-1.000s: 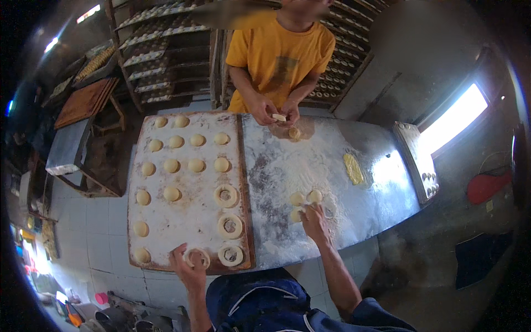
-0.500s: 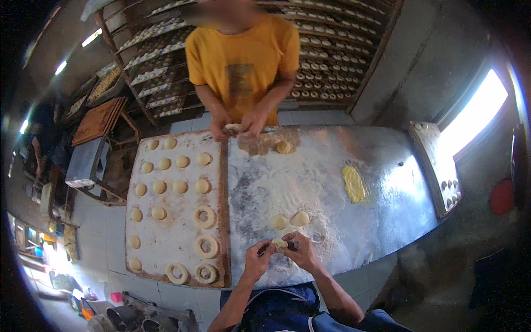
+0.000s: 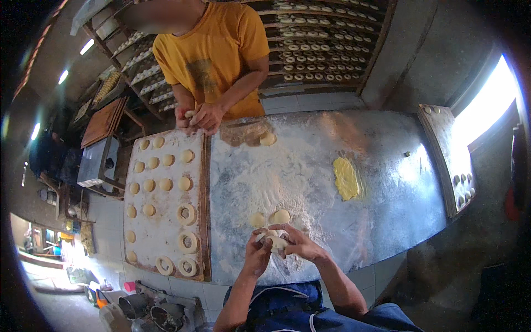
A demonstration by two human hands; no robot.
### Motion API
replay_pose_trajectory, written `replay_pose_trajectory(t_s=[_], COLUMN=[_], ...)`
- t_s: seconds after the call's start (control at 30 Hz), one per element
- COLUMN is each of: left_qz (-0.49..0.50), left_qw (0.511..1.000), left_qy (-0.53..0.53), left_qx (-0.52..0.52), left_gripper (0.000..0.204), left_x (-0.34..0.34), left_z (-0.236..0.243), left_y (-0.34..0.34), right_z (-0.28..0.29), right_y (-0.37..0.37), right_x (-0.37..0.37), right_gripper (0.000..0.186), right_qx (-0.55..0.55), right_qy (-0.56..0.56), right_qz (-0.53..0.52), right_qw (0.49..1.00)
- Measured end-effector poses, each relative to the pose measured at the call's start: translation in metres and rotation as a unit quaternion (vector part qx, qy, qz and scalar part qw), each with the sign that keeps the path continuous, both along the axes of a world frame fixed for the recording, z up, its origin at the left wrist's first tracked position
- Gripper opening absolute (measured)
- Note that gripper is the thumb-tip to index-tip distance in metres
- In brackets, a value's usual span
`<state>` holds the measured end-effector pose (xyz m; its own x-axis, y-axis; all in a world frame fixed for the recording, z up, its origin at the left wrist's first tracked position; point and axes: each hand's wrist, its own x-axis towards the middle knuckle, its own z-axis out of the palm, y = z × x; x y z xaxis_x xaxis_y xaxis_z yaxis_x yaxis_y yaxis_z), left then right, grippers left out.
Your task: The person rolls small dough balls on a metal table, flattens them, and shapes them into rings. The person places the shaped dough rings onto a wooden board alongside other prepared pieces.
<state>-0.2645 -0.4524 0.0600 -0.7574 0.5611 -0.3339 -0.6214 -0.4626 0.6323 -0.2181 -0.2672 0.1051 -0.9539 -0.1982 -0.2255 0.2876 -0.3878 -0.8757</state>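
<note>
Between my two hands I hold a pale piece of dough (image 3: 278, 243) above the near edge of the floured metal table (image 3: 398, 216). My left hand (image 3: 256, 255) grips its left side with bent fingers. My right hand (image 3: 301, 243) has hold of the right side, thumb below and fingers above. The fingers partly hide the dough's shape. Just beyond my hands, a round dough ball (image 3: 258, 219) and a second dough ball (image 3: 281, 216) rest on the flour. On the left, a floured board (image 3: 166, 221) carries rows of dough balls and several rings, including a dough ring (image 3: 187, 214).
Across the table a person in an orange shirt (image 3: 215, 50) works a dough piece (image 3: 189, 114). A smear of yellow fat (image 3: 347, 180) lies right of the flour. Another tray (image 3: 442, 149) stands at the right end. Racks of dough rings (image 3: 310, 58) fill the back.
My fingers have shifted on the dough, which now shows as a larger, bent piece. The person opposite leans further left with their dough. The whole view has turned slightly.
</note>
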Motion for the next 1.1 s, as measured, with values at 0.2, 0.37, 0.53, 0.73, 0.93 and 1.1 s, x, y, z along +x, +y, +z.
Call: replay_pose_trajectory(t_s=[0.2, 0.37, 0.53, 0.73, 0.93, 1.1], left_qz=[0.021, 0.145, 0.144, 0.160, 0.233, 0.226], left_qw=[0.996, 0.973, 0.947, 0.859, 0.945, 0.951], left_qy=[0.082, 0.111, 0.189, 0.353, 0.230, 0.174], left_qx=[0.034, -0.140, -0.218, -0.334, 0.020, 0.122], left_gripper=[0.034, 0.025, 0.035, 0.037, 0.029, 0.032], left_x=[0.002, -0.008, -0.005, -0.024, -0.036, -0.045], left_z=[0.019, -0.014, -0.014, -0.022, -0.048, -0.016], left_y=[0.000, -0.001, 0.002, -0.028, -0.073, -0.107], right_z=[-0.041, -0.021, -0.031, -0.002, -0.007, -0.006], right_y=[-0.019, -0.034, -0.077, -0.100, -0.152, -0.190], right_x=[-0.013, -0.015, -0.027, -0.028, -0.041, -0.048], right_gripper=[0.035, 0.033, 0.063, 0.061, 0.065, 0.061], right_qx=[0.097, 0.091, 0.274, 0.285, 0.220, 0.399], right_qy=[-0.164, -0.112, 0.038, -0.087, 0.014, 0.040], right_qz=[-0.126, -0.102, -0.174, -0.134, -0.180, -0.108], right_qw=[0.974, 0.984, 0.945, 0.945, 0.959, 0.909])
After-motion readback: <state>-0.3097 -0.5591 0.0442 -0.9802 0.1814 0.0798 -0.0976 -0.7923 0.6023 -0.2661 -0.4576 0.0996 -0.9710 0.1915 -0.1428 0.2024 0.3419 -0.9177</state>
